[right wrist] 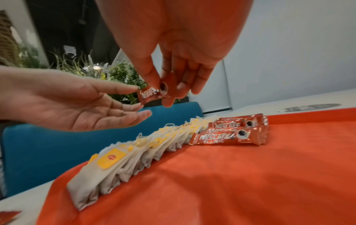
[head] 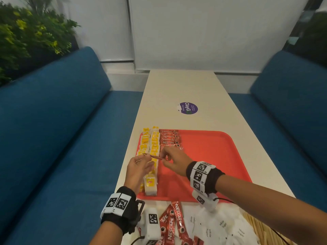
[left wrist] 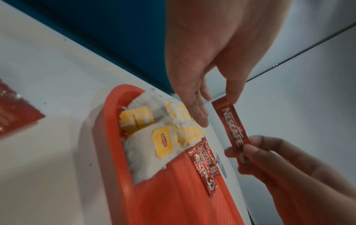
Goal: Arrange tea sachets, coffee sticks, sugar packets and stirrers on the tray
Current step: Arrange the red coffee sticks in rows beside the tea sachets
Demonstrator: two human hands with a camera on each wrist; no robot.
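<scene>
the right hand [head: 174, 159] pinches one end of a red coffee stick [left wrist: 232, 124] between thumb and fingers, up in the air over the left side of the red tray [head: 208, 149]. the left hand [head: 139, 167] has its thumb and one finger on the other end, and its other fingers are spread out loose under it. the stick hangs just above the rows, not on the tray yet. the tea sachets [right wrist: 134, 150] stand in two long rows by the tray's left edge, and a row of coffee sticks [head: 170, 139] lies right beside them, starting at the far end. the near part of that row is bare, so i think this stick goes there next. to do it well, the left hand should let go first, so the stick does not twist. then the right hand can lay it flat, pointing the same way as the others, touching the last one, with the name facing up. go slow near the tea sachets, because they lean on each other and a bump could knock them down. more coffee sticks [head: 172, 221], white sugar packets [head: 217, 225] and wooden stirrers [head: 256, 225] wait on the surface [head: 185, 89] in front of the tray
</scene>
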